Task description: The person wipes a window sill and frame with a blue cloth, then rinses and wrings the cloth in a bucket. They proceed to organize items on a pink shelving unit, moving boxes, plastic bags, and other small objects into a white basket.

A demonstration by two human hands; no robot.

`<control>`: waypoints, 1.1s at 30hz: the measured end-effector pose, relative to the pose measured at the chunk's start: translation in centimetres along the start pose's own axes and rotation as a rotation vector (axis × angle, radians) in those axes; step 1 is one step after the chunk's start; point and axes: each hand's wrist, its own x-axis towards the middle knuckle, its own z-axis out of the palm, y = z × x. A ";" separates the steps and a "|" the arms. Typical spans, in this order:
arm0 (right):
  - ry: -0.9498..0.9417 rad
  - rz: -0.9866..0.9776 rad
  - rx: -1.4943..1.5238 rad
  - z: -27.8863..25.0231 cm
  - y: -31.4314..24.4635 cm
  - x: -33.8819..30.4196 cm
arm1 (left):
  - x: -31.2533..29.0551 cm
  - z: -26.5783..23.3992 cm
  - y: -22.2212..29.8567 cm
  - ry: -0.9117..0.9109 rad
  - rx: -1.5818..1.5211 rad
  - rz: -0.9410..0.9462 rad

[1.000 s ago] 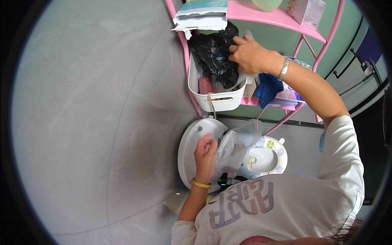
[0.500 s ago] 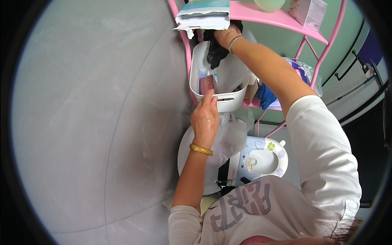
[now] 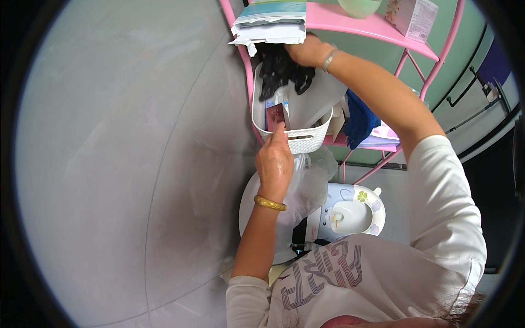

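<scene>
A white plastic basket [image 3: 307, 145] with a handle slot stands on a pink shelf. My left hand [image 3: 275, 167] grips its near rim, with fingers over the edge against a small reddish-brown packet [image 3: 275, 116] inside. Above the basket, my right hand [image 3: 309, 50] is closed on a crumpled black thing [image 3: 284, 70], soft like cloth or a thin bag, which hangs down into the basket. Its fingertips are partly hidden. A translucent white sheet [image 3: 322, 97] and slim blue-and-white packs also lie in the basket.
The upper pink shelf [image 3: 350, 21] carries a torn white-and-teal packet [image 3: 270, 24], a pale green bowl [image 3: 359, 6] and a box [image 3: 411, 19]. Beside the basket hangs blue cloth [image 3: 360, 120]. Below are a clear plastic bag [image 3: 306, 188] and a child's potty seat [image 3: 377, 218]. A grey wall [image 3: 109, 164] runs along the left.
My right hand has drawn the black thing lower and to the left, spreading it more over the basket. The blue cloth shows more. My left hand stays at the rim.
</scene>
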 end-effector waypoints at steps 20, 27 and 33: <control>0.516 0.738 1.402 -3.5 2.2 -31.2 | -8.9 -2.8 -0.7 -0.323 -0.899 -0.615; 0.087 0.577 1.244 1.8 -3.7 -34.2 | -9.5 -2.0 1.5 -0.307 -1.199 -0.665; -0.081 0.304 1.360 9.2 -10.2 -37.1 | -10.6 -1.8 3.0 -0.367 -1.112 -0.638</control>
